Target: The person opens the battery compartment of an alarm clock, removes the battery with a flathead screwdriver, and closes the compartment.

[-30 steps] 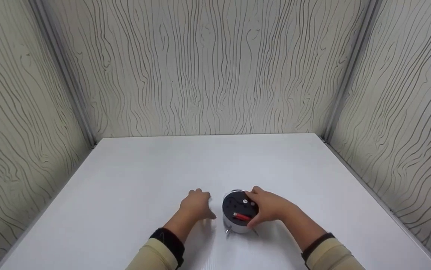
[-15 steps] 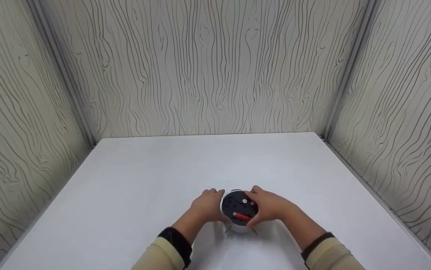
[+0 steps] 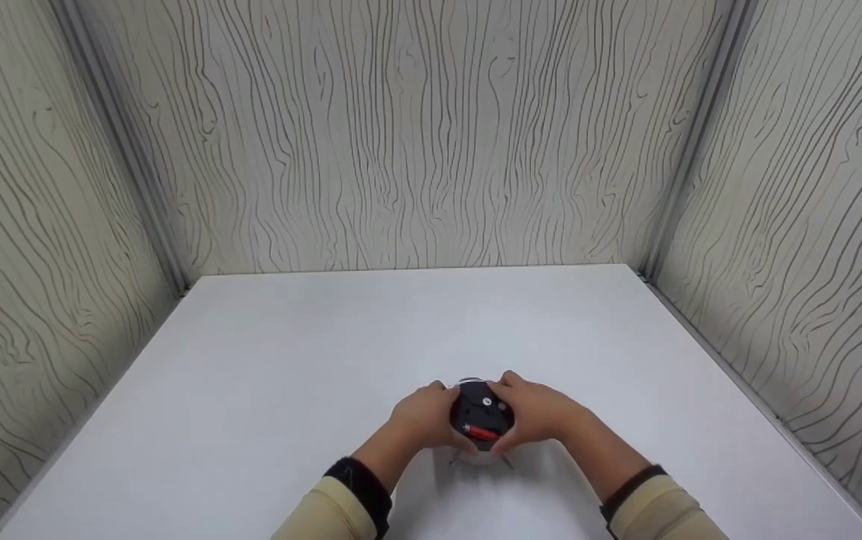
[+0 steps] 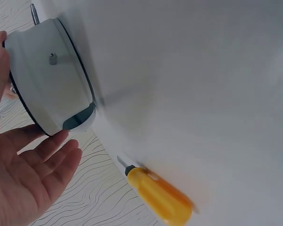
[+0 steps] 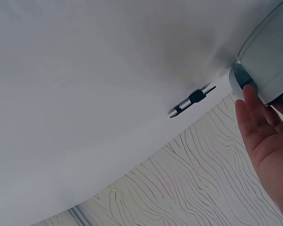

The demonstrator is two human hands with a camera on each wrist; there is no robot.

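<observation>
A round alarm clock [image 3: 482,412] lies face down on the white table, its black back turned up. A red battery [image 3: 482,432] shows on that back, and short metal legs stick out on the near side. My left hand [image 3: 424,417] grips the clock's left side and my right hand [image 3: 543,411] grips its right side, thumbs at the near rim. In the left wrist view, the clock's pale casing [image 4: 49,75] lies against the fingers of the left hand [image 4: 28,169]. In the right wrist view, fingers of the right hand [image 5: 269,141] touch the casing [image 5: 273,61].
The white table [image 3: 310,337] is bounded by wood-grain panels [image 3: 400,135] at the back and sides. A yellow-handled screwdriver [image 4: 160,195] lies on the table in the left wrist view. A small black and silver object [image 5: 193,100], its kind unclear, appears in the right wrist view.
My left hand has moved right from beside the clock and now grips its left side. The right hand stays on the right side; the clock has barely moved.
</observation>
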